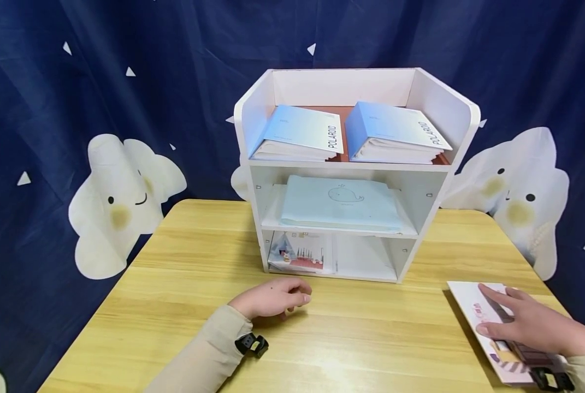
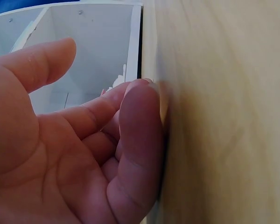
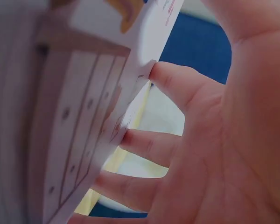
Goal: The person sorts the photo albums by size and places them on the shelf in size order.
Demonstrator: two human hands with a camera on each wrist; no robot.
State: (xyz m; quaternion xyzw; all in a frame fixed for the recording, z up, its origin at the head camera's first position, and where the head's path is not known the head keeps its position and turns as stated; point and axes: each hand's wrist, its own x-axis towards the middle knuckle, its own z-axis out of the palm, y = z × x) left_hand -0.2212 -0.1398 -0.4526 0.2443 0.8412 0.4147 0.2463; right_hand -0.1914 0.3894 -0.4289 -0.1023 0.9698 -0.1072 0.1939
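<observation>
At the right of the table, my right hand lies over a white booklet with pink lettering and an illustrated cover. Its fingers are spread, and the fingertips touch the cover in the right wrist view. Part of the cover is hidden under the palm and wrist. A picture of drawers shows on it up close. My left hand rests on the table in front of the shelf, fingers loosely curled and holding nothing. In the left wrist view the palm faces the camera with nothing in it.
A white three-level shelf stands at the table's back. Two blue Polaroid binders lie on top, a pale-blue whale-print album in the middle, and an illustrated booklet at bottom left. Behind hangs a navy curtain.
</observation>
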